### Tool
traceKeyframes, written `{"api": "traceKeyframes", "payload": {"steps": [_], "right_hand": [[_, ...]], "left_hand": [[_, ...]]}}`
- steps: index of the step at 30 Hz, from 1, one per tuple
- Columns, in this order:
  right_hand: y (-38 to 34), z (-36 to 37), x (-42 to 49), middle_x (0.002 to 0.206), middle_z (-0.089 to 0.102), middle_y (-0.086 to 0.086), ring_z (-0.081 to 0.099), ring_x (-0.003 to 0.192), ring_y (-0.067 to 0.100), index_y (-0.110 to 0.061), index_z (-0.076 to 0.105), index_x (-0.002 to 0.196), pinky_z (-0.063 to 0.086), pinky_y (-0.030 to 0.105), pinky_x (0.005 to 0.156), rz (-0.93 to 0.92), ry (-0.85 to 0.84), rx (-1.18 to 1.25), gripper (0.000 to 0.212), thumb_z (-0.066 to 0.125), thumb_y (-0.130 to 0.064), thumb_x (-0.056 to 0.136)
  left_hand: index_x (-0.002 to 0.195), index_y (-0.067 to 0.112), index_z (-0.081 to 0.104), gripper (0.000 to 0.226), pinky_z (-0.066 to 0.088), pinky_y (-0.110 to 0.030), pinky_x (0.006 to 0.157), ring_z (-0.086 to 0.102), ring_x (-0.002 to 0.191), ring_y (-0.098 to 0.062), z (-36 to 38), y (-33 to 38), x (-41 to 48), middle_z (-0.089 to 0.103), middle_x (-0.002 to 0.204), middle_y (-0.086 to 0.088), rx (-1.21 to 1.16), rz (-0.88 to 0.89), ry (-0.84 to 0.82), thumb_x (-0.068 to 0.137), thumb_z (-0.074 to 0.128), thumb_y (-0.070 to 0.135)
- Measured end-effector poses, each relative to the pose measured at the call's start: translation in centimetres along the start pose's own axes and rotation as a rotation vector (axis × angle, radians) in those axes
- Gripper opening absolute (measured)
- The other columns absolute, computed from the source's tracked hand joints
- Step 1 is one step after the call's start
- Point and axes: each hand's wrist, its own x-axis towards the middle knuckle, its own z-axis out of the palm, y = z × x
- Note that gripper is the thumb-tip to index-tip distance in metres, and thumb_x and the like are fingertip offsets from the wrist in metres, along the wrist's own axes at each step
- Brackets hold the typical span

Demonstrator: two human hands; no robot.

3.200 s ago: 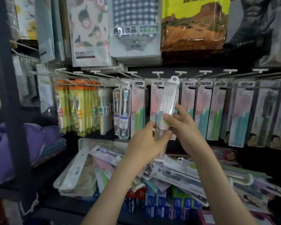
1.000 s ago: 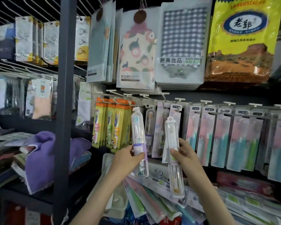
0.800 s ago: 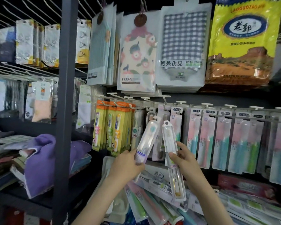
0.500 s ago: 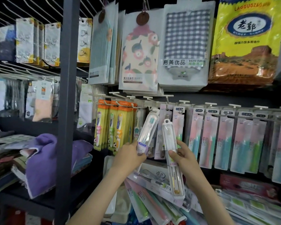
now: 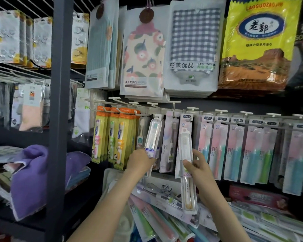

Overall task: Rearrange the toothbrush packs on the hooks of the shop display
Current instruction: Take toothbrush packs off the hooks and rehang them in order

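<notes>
My left hand (image 5: 140, 161) grips the lower part of a clear toothbrush case with a teal brush (image 5: 153, 137); its top loop sits at the tip of a white hook (image 5: 157, 116). My right hand (image 5: 198, 167) holds a second clear case with a pale brush (image 5: 187, 172) upright, in front of the hanging packs. Yellow children's toothbrush packs (image 5: 118, 138) hang to the left. Pink and teal toothbrush packs (image 5: 238, 151) fill the hooks to the right.
A dark shelf post (image 5: 59, 110) stands on the left, with purple folded towels (image 5: 31, 179) beside it. Bath towel packs (image 5: 192, 48) hang above the hooks. Loose toothbrush packs (image 5: 161, 222) lie piled in the bin below my arms.
My left hand has raised the teal-brush case up and right until its loop reached the hook tip. My right hand has kept the pale case nearly still.
</notes>
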Motion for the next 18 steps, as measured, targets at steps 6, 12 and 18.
{"api": "traceKeyframes", "payload": {"steps": [6,12,18], "right_hand": [[0.1,-1.6,-0.2,0.133,0.040,0.004,0.043,0.121,0.022,-0.031,0.029,0.145,0.033,0.034,0.093,0.004,0.065,0.066,0.055,0.052,-0.025,0.096],[1.3,-2.6,0.0,0.140,0.039,0.005,0.042,0.108,0.015,-0.030,0.028,0.145,0.034,0.032,0.092,0.019,0.126,0.085,0.053,0.050,-0.029,0.097],[2.1,-3.6,0.0,0.130,0.046,0.000,0.048,0.113,0.017,-0.034,0.035,0.139,0.040,0.033,0.090,0.000,0.130,0.013,0.053,0.057,-0.038,0.091]], "left_hand": [[0.124,0.001,0.046,0.041,0.044,-0.028,0.076,0.056,0.104,-0.026,2.2,0.9,0.4,0.052,0.125,-0.017,0.016,-0.042,0.069,0.093,0.056,0.026],[0.126,0.010,0.042,0.037,0.046,-0.030,0.073,0.053,0.101,-0.023,4.5,2.7,-1.6,0.047,0.121,-0.010,-0.062,0.150,0.281,0.094,0.053,0.025],[0.141,0.025,0.036,0.048,0.049,-0.032,0.088,0.056,0.102,-0.014,7.2,5.2,-3.2,0.054,0.124,-0.002,-0.354,0.268,0.070,0.096,0.050,0.030]]}}
